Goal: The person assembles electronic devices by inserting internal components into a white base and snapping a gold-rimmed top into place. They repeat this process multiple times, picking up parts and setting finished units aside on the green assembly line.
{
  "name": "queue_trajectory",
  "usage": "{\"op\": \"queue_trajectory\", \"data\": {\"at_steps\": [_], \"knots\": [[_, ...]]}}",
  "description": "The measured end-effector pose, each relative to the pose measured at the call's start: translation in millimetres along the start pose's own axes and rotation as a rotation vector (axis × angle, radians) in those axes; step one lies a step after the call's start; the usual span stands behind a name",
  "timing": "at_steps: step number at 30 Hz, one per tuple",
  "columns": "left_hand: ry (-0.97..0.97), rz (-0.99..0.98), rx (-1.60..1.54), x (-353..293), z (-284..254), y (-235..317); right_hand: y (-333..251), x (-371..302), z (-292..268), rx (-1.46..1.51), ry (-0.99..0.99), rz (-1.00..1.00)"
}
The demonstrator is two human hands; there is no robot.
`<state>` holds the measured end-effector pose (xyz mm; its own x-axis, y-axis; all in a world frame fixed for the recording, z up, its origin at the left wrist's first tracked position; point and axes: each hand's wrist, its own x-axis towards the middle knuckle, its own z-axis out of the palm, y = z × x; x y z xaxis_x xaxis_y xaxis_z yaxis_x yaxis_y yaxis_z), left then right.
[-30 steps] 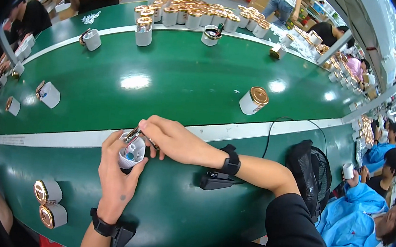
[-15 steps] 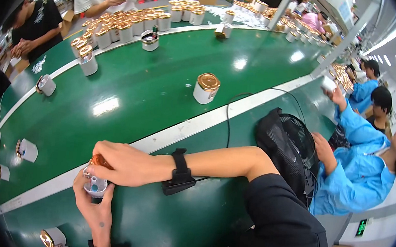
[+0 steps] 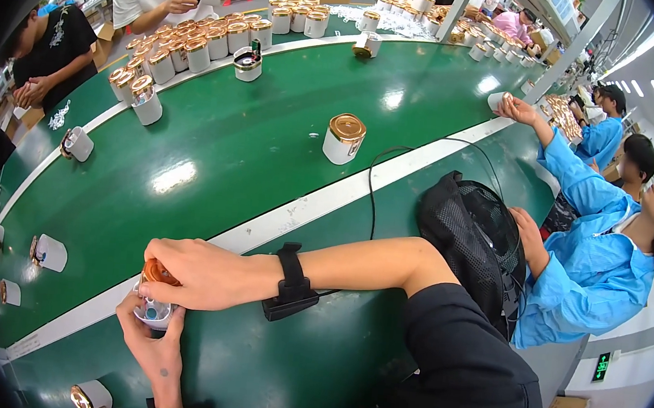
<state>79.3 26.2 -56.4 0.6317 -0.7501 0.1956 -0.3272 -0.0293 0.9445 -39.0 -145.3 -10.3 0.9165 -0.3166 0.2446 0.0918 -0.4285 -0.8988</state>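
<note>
Along the left side of the curved green tabletop [image 3: 230, 144] sat two small white canisters with coppery fittings, one lower [image 3: 12, 294] and one higher [image 3: 53, 254]. Near the bottom edge, a white canister with a shiny gold lid [image 3: 92, 397] was partly in view.

To its right, the bare left hand [image 3: 149, 348] was curled around an open white plastic cup [image 3: 152, 316], its thumb against the cup's right side. Just above the cup's mouth, the bare right hand [image 3: 198, 274] had its fingers closed on a round orange-copper part [image 3: 158, 272]; whether part and cup touched, I could not tell.

Beyond the hands crowded many gold-lidded white canisters [image 3: 195, 56]. Farther right, one upright white canister with a copper-gold lid [image 3: 344, 139] stood apart, followed by a black mesh bag [image 3: 461, 237] and a co-worker in a light-blue jacket [image 3: 591, 280], holding a white canister [image 3: 499, 101].
</note>
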Motion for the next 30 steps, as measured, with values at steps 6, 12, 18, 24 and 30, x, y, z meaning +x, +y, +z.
{"op": "queue_trajectory", "data": {"at_steps": [6, 12, 18, 24, 30], "knots": [[-0.003, 0.006, 0.004, 0, 1, 3, 2, -1, 0, -0.029, 0.005, -0.019], [0.008, -0.038, 0.003, 0, -2, 6, 0, 0, 1, -0.081, -0.002, -0.069], [-0.039, -0.011, -0.036, 4, -25, -5, -5, 13, 19, -0.132, -0.005, -0.039], [0.016, -0.035, -0.065, 7, -57, -23, -1, 38, 55, -0.096, -0.063, -0.031], [-0.025, 0.161, 0.073, 22, -59, -17, -8, 40, 49, -0.147, -0.009, 0.0]]}}
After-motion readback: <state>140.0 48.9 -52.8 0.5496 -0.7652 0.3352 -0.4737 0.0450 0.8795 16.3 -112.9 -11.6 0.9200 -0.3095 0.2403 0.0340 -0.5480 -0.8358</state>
